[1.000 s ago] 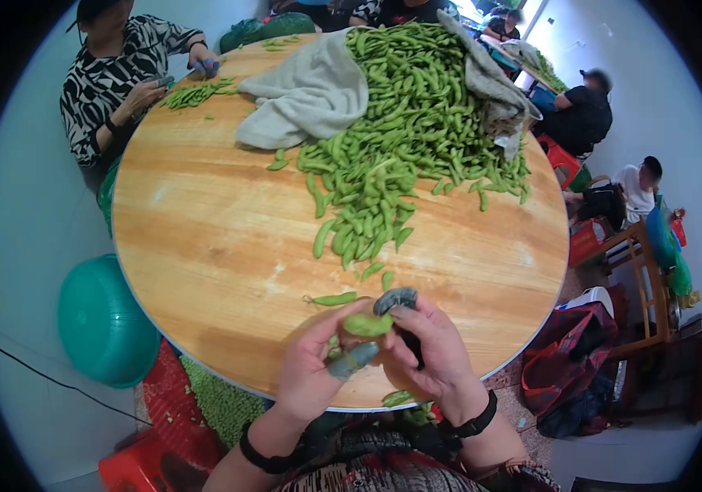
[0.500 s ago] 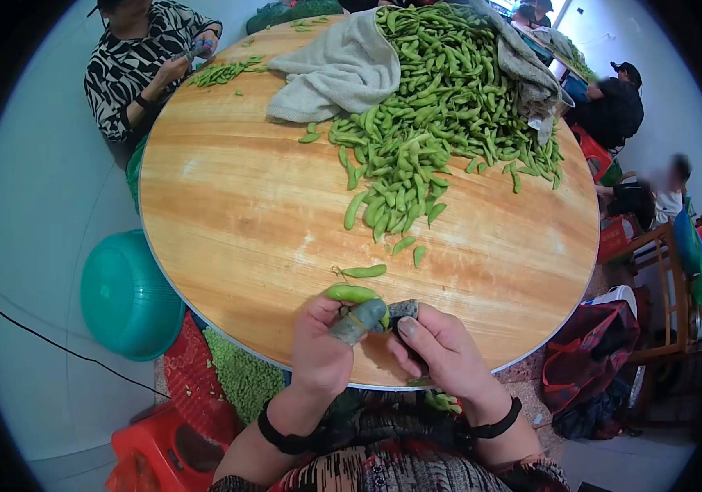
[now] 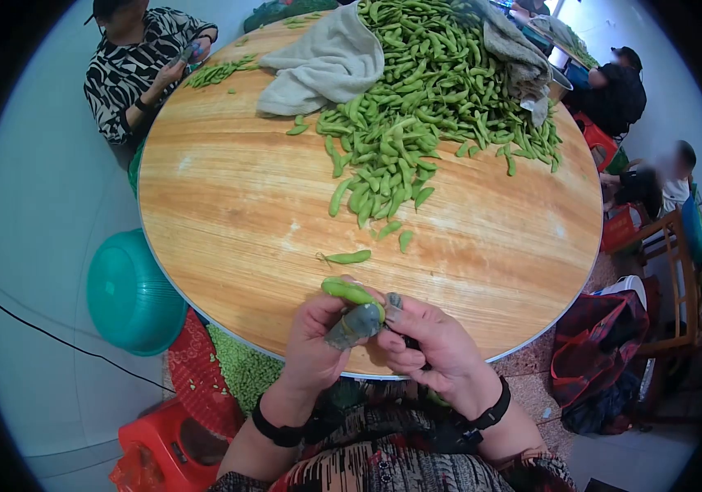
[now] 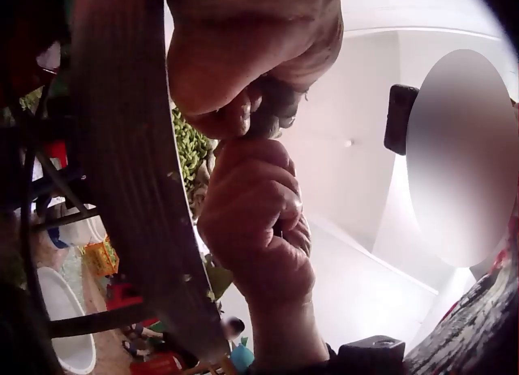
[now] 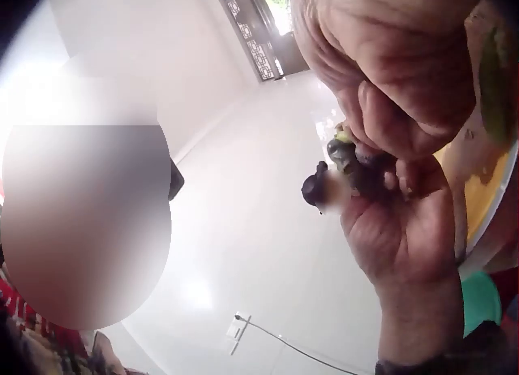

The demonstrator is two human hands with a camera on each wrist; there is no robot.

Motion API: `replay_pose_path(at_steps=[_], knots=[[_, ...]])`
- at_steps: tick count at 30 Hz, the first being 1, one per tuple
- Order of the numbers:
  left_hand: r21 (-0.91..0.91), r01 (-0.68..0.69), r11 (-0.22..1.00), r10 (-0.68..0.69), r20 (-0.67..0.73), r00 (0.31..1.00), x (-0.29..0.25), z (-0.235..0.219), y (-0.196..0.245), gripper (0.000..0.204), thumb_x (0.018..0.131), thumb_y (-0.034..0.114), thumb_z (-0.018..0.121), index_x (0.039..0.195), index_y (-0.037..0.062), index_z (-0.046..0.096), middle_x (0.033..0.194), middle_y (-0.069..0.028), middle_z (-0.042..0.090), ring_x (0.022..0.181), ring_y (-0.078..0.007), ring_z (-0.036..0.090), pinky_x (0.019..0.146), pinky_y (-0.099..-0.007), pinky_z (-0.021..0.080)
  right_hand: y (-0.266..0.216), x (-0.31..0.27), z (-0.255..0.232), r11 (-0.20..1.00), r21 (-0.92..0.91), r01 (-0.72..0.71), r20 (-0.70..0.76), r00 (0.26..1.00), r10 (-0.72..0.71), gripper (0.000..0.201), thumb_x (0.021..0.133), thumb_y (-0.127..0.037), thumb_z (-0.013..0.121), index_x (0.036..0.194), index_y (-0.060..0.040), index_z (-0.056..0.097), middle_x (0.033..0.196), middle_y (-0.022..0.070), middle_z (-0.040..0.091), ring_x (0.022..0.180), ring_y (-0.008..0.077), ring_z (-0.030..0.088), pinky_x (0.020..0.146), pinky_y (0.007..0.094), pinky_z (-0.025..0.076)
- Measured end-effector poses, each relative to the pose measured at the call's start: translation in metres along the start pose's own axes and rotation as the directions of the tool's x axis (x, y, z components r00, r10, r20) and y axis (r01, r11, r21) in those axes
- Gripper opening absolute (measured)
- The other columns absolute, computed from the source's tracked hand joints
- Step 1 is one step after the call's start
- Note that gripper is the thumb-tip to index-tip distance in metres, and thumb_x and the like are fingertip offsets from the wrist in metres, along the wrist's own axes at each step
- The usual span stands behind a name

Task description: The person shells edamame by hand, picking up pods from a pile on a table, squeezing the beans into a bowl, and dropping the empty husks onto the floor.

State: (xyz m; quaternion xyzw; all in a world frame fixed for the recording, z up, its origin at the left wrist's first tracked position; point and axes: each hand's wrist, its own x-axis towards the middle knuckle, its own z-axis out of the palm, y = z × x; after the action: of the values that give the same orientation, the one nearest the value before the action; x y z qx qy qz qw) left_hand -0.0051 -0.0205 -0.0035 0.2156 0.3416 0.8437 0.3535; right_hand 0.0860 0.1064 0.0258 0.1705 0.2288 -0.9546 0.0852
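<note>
Right now your left hand pinches an edamame pod and your right hand curls beside it, over the table's near edge; bare wood lies ahead.

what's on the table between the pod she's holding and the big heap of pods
In the head view, one loose pod lies on the bare wooden table between the held pod and the heap; nearer the heap lie two small strays.
</note>
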Motion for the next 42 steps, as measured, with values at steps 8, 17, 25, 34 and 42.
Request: replay_pose_path(at_steps=[8, 17, 25, 34, 42], knots=[[-0.049, -0.018, 0.999, 0.006, -0.240, 0.971, -0.002, 0.012, -0.014, 0.029, 0.079, 0.005, 0.062, 0.105, 0.0011, 0.051, 0.088, -0.0027, 0.057, 0.067, -0.0059, 0.049, 0.053, -0.0163, 0.034, 0.011, 0.006, 0.003, 0.004, -0.926, 0.377, 0.251, 0.626, -0.738, 0.012, 0.085, -0.011, 0.057, 0.084, 0.0008, 0.058, 0.061, 0.0062, 0.055, 0.051, 0.0121, 0.051, 0.047, 0.0261, 0.041], [0.097, -0.002, 0.995, 0.037, -0.367, 0.929, -0.014, -0.010, 0.015, 0.031, 0.073, -0.009, 0.048, 0.102, -0.0022, 0.057, 0.084, -0.0048, 0.057, 0.069, -0.0086, 0.050, 0.058, -0.0189, 0.038, -0.038, 0.030, 0.017, -0.422, -0.903, 0.075, 0.310, 0.794, -0.523, 0.021, 0.082, -0.024, 0.058, 0.086, -0.0030, 0.054, 0.068, 0.0179, 0.060, 0.064, 0.0363, 0.059, 0.052, 0.0444, 0.044], [0.636, 0.190, 0.748, -0.168, -0.096, 0.981, -0.027, 0.006, 0.024, 0.035, 0.079, 0.003, 0.060, 0.113, 0.0033, 0.053, 0.081, -0.0016, 0.057, 0.074, -0.0107, 0.053, 0.067, -0.0226, 0.043, -0.044, 0.041, 0.005, -0.638, -0.770, -0.008, 0.314, 0.866, -0.390, 0.020, 0.079, -0.018, 0.061, 0.091, -0.0031, 0.057, 0.066, 0.0141, 0.060, 0.062, 0.0280, 0.060, 0.056, 0.0371, 0.046], [0.008, 0.174, 0.985, -0.168, -0.210, 0.963, -0.006, 0.018, 0.009, 0.023, 0.083, 0.006, 0.056, 0.104, -0.0044, 0.055, 0.090, -0.0057, 0.057, 0.062, -0.0046, 0.045, 0.052, -0.0163, 0.032, -0.014, -0.015, 0.012, 0.597, -0.778, 0.196, 0.047, 0.966, -0.256, 0.019, 0.092, -0.019, 0.050, 0.086, -0.0006, 0.053, 0.065, -0.0030, 0.047, 0.058, 0.0052, 0.040, 0.052, 0.0208, 0.035], [0.167, 0.114, 0.979, -0.078, -0.209, 0.975, -0.004, 0.017, -0.004, 0.017, 0.079, 0.000, 0.058, 0.095, -0.0005, 0.061, 0.095, -0.0061, 0.061, 0.083, -0.0116, 0.056, 0.077, -0.0240, 0.043, -0.019, -0.022, -0.007, 0.738, -0.659, 0.143, 0.073, 0.989, -0.127, 0.023, 0.096, -0.020, 0.040, 0.085, -0.0036, 0.052, 0.063, -0.0042, 0.044, 0.053, 0.0030, 0.034, 0.048, 0.0175, 0.028]])
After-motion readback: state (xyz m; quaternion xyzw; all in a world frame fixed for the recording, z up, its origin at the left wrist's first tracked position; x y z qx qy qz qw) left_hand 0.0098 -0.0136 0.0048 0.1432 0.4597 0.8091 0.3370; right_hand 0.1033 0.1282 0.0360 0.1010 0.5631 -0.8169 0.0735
